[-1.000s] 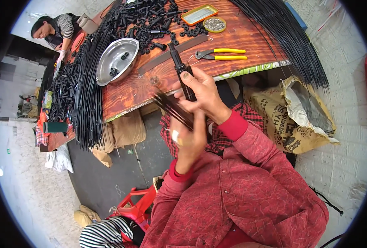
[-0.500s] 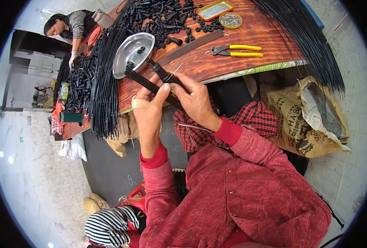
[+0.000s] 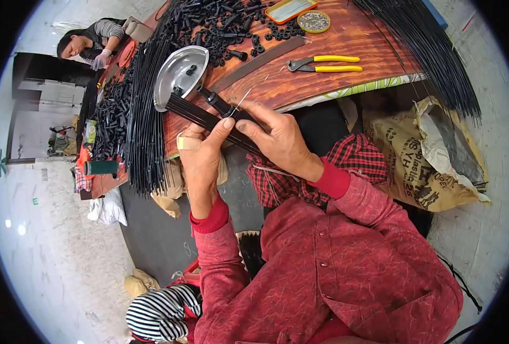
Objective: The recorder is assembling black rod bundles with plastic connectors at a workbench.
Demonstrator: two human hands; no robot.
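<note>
My left hand (image 3: 202,157), with a tan bandage on it, is closed round a bundle of thin black rods (image 3: 191,112). Its thumb presses where the bundle meets a black plastic tube fitting (image 3: 215,102). On the other side, my right hand (image 3: 286,140) is closed on the fitting's lower end; its fingertips are partly hidden. A thin, pale, pin-like strip (image 3: 244,98) sticks up between the hands. Just past the bundle's far end, an oval metal dish (image 3: 167,71) holds a few small black pieces.
Black plastic fittings (image 3: 220,28) lie heaped on the wooden table (image 3: 283,69), near yellow-handled pliers (image 3: 337,63), an orange tray (image 3: 292,10) and a round tin (image 3: 313,22). Long black rods (image 3: 426,51) hang over its edge beside a paper sack (image 3: 406,152). A co-worker (image 3: 97,43) is at the far left.
My right hand has shifted slightly right and down, and the fitting tilts more to the left. The co-worker's gloved hand has drawn back from the heap of black parts.
</note>
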